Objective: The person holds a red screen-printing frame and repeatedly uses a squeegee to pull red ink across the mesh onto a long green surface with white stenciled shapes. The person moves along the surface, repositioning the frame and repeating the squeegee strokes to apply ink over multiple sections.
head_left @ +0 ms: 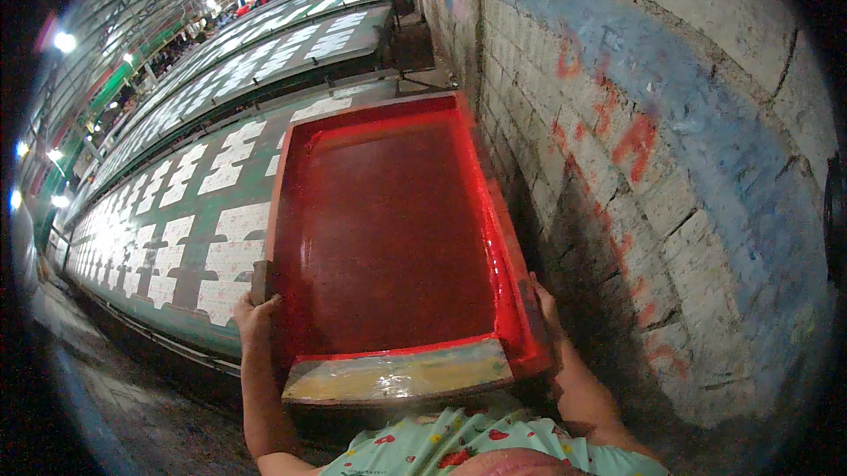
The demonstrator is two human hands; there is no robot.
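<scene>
A large screen printing frame (pixel 397 238) fills the middle of the view, held between my two hands in front of my body. Its mesh is dark red, and glossy bright red ink coats the inner edges, thickest along the right side. A strip of shiny yellowish tape or film covers the near end. My left hand (pixel 258 310) grips the left side, beside a small dark block (pixel 262 282) on the rim. On the opposite side, my right hand (pixel 545 307) is closed round the outer edge; most of its fingers are hidden behind the frame.
Long green printing tables (pixel 190 189) run off to the left, bearing rows of white printed fabric pieces (pixel 234 229). More such tables (pixel 344 26) stand farther back. A rough block wall (pixel 618 167) with blue and red paint rises close on the right. Concrete floor (pixel 115 388) shows at lower left.
</scene>
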